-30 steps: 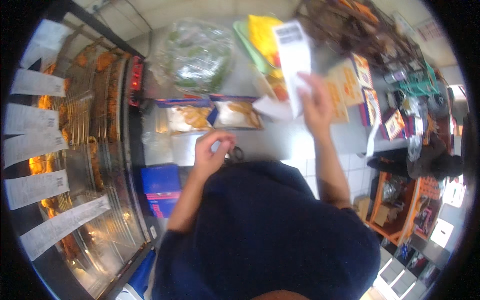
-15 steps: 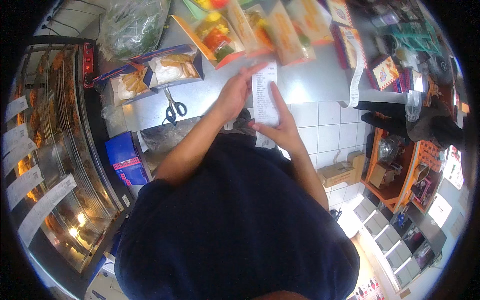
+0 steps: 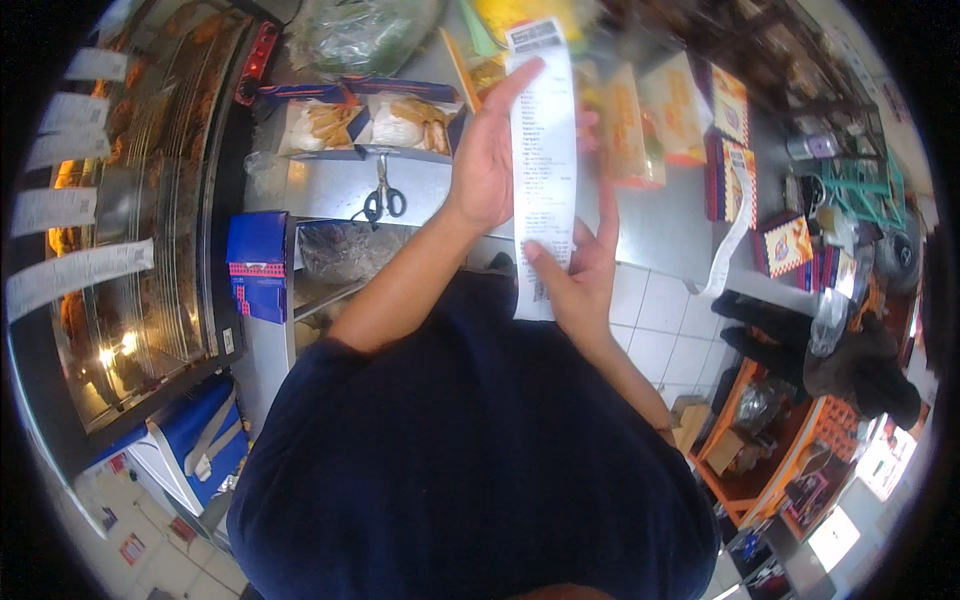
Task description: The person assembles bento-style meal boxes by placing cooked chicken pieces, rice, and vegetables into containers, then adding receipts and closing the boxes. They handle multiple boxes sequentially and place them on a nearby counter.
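So there's a long white receipt (image 3: 546, 175) running top to bottom just above the middle of the frame, and both hands are on it. Left hand (image 3: 483, 165) pinches its upper part, thumb across the front and fingertips peeking out past the far edge. Right hand (image 3: 582, 285) has a narrow hold near the bottom, thumb on the printed side. Black-handled scissors (image 3: 383, 200) lie on the metal counter (image 3: 330, 185) left of centre, just below two open food boxes (image 3: 405, 152) in the upper left.
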`<state>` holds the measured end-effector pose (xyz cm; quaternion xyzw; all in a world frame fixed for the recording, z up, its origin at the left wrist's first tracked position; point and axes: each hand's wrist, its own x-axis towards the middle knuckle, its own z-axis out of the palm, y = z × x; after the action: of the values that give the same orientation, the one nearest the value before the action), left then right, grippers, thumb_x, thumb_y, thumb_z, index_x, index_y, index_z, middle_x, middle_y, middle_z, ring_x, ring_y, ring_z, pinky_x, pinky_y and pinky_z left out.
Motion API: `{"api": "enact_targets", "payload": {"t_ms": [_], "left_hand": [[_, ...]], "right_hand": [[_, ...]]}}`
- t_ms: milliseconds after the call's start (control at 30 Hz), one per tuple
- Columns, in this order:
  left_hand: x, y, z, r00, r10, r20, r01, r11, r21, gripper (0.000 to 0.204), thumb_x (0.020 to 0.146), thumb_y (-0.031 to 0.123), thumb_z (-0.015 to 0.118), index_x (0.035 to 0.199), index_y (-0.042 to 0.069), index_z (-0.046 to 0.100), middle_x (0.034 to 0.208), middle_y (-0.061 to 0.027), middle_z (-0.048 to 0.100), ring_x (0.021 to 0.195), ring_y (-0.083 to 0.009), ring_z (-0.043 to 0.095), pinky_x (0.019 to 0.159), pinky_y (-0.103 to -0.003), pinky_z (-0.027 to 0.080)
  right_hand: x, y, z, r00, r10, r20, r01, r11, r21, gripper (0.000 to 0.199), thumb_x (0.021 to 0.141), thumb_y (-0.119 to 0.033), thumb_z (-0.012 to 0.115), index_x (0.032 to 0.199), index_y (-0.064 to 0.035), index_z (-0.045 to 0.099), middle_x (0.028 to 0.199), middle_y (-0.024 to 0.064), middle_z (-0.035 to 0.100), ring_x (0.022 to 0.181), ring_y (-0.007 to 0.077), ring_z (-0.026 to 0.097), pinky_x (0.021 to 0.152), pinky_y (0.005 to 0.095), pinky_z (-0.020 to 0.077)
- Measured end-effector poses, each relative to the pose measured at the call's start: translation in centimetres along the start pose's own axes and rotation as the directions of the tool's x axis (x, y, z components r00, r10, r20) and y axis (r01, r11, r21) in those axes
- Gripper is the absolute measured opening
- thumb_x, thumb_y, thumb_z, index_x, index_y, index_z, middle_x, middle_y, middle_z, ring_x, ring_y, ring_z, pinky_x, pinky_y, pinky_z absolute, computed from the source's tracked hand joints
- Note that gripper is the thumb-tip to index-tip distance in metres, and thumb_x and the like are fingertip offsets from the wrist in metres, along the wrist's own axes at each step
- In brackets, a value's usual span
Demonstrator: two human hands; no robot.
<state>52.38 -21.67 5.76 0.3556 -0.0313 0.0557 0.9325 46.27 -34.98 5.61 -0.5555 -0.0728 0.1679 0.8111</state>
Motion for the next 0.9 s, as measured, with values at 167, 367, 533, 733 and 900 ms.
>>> {"api": "enact_targets", "payload": {"t_ms": [167,367,533,733,900], "left_hand": [[0.2,2.5,-1.0,0.997,0.079,-0.027,-0.078,0.996,0.049,0.066,0.094,0.055,0.022,0.143,0.01,0.026,0.119,-0.0287,0.053,0.105,-0.0397,0.058,0.087,-0.048,0.051],[-0.1,5.1,-2.6,0.991,0.119,0.065,-0.113,0.989,-0.097,0.072,0.092,0.062,0.021,0.144,0.012,0.023,0.117,-0.0281,0.054,0.102,-0.0388,0.059,0.084,-0.051,0.052],[-0.6,5.3,-1.8,0.945,0.321,-0.061,-0.323,0.946,-0.025,0.068,0.094,0.058,0.021,0.145,0.013,0.022,0.125,-0.026,0.049,0.108,-0.0378,0.056,0.084,-0.05,0.052],[-1.8,5.6,-3.9,0.991,0.105,0.078,-0.092,0.985,-0.149,0.059,0.096,0.045,0.028,0.143,0.008,0.025,0.14,-0.0176,0.038,0.111,-0.0351,0.054,0.083,-0.045,0.052],[-1.4,6.5,-4.3,0.998,0.029,-0.05,-0.035,0.99,-0.139,0.054,0.096,0.04,0.03,0.139,0.007,0.032,0.14,-0.0186,0.039,0.104,-0.0288,0.056,0.077,-0.04,0.053]], "right_hand": [[-0.3,0.6,0.5,0.98,0.201,0.003,-0.2,0.976,-0.082,0.025,0.092,-0.013,0.056,0.111,0.0004,0.049,0.079,0.0052,0.062,0.065,0.0076,0.058,0.051,0.0207,0.0466],[-0.9,0.1,1.9,0.953,0.297,0.054,-0.282,0.941,-0.188,0.022,0.096,-0.022,0.051,0.101,-0.0009,0.053,0.069,0.0018,0.058,0.046,0.0038,0.047,0.039,0.018,0.0374],[-1.2,0.5,3.5,0.956,0.29,0.055,-0.28,0.949,-0.143,0.02,0.096,-0.018,0.05,0.105,-0.0004,0.054,0.068,0.0012,0.056,0.042,0.0035,0.042,0.037,0.0182,0.0332],[-0.8,0.9,4.9,0.938,0.34,0.064,-0.332,0.937,-0.109,0.02,0.096,-0.017,0.051,0.106,-0.0001,0.054,0.067,0.0012,0.057,0.042,0.0035,0.042,0.037,0.018,0.0335],[1.0,1.6,6.7,0.943,0.328,0.049,-0.32,0.94,-0.118,0.021,0.095,-0.018,0.051,0.107,-0.0003,0.054,0.067,0.001,0.057,0.042,0.0035,0.044,0.037,0.0179,0.0338]]}}
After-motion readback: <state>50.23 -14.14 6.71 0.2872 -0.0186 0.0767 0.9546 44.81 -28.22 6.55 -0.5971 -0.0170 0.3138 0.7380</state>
